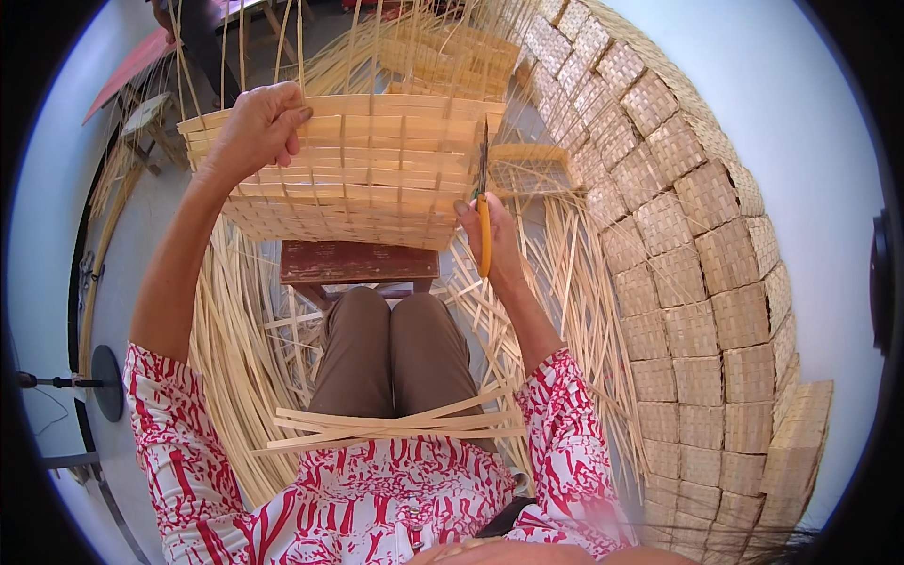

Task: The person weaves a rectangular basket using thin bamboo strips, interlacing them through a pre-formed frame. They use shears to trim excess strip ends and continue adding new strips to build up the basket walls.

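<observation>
Nearest the camera, wears a red-and-white patterned cloth shirt (395, 480) above brown cloth trousers (356, 353), with several pale, flat strips (395, 426) lying across the lap. Faces a partly woven, tan basket (348, 179) made of flat strips, with tall, thin uprights rising past its upper edge, placed over a worn, dark red wooden stool (358, 259) just beyond the knees. Cannot see into the basket past its near wall.

With the left hand (264, 127), grips the basket near the left of its upper edge, fingers curled in close; cannot tell the exact strip under the fingertips. With the right hand (499, 240), clasps orange-handled metal scissors (485, 226), points upward, at the basket's right end. Cannot tell the spread of the blades or any contact with a strip.

Has yellowish woven pieces (443, 56) behind the basket, and at far right a tall stack of rectangular, straw-coloured woven boxes (692, 282), packed close together; cannot see inside them. Has long, pale loose strips (235, 348) heaped on the floor both left and right of the stool.
</observation>
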Available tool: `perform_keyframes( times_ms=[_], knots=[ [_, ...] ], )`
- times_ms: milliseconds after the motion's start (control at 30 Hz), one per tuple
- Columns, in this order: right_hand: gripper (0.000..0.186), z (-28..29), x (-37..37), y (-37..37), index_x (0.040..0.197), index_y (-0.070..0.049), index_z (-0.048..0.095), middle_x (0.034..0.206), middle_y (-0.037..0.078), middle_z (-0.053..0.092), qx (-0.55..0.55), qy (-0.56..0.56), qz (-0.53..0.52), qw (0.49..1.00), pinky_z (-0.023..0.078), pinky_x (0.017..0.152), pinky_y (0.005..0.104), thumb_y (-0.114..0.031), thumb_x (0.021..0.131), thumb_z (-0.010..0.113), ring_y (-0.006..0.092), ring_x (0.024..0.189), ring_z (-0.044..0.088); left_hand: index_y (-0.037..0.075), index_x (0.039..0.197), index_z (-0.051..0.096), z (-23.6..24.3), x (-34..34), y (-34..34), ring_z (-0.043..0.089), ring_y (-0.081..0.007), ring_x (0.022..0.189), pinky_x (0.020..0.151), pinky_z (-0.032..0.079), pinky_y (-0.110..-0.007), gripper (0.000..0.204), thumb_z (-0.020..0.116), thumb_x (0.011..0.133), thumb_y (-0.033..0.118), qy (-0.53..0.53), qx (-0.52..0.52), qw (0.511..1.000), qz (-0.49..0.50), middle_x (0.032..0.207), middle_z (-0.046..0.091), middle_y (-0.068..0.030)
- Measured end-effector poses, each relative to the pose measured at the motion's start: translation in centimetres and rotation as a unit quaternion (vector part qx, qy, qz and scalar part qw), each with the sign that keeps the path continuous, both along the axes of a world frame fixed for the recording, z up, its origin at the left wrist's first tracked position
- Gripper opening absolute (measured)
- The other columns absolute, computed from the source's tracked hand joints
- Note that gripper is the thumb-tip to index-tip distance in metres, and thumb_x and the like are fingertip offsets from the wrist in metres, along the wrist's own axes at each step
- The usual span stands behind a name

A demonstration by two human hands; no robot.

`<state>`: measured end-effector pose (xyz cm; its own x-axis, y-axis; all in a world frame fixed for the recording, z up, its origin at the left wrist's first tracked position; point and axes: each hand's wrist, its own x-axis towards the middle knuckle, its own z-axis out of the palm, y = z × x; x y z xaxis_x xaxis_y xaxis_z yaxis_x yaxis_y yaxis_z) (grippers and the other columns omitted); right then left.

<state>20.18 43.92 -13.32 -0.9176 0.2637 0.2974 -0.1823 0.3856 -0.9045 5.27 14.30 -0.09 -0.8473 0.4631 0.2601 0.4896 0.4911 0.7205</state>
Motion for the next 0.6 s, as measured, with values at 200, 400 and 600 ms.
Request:
perform_keyframes(
  times_ms=[200, 400, 600],
  knots=[
    [0.024, -1.4, 0.2, 0.0, 0.082, -0.001, 0.054, 0.069, 0.002, 0.051, -0.05, 0.004, 0.002, 0.999, 0.042, 0.059, 0.0275, -0.018, 0.095, 0.064, 0.008, 0.067, 0.045, 0.006, 0.083, 0.054, 0.2, 0.3, -0.1, 0.052, -0.0035, 0.045, 0.04, 0.04, -0.02, 0.021, 0.057, 0.102, 0.016, 0.001, -0.003, 1.0, 0.005, 0.058, 0.057, 0.0],
    [0.016, -2.2, 0.2, 0.1, 0.083, 0.001, 0.06, 0.068, -0.001, 0.051, -0.052, 0.036, 0.013, 0.998, 0.04, 0.059, 0.0264, -0.011, 0.094, 0.059, 0.0062, 0.067, 0.045, 0.006, 0.084, 0.054, 0.0, 0.2, -0.1, 0.052, -0.0035, 0.045, 0.041, 0.04, -0.02, 0.021, 0.057, 0.102, 0.016, 0.002, -0.002, 1.0, 0.006, 0.058, 0.057, 0.0001],
    [0.022, -1.3, 0.4, -0.3, 0.081, 0.0, 0.058, 0.066, 0.003, 0.054, -0.045, 0.028, 0.004, 0.999, 0.042, 0.059, 0.0265, -0.015, 0.095, 0.064, 0.0075, 0.065, 0.047, 0.006, 0.085, 0.055, 0.0, 0.2, -0.2, 0.052, -0.0038, 0.044, 0.04, 0.039, -0.019, 0.02, 0.057, 0.102, 0.016, 0.007, -0.003, 1.0, 0.0, 0.058, 0.057, -0.0003]
  ],
)
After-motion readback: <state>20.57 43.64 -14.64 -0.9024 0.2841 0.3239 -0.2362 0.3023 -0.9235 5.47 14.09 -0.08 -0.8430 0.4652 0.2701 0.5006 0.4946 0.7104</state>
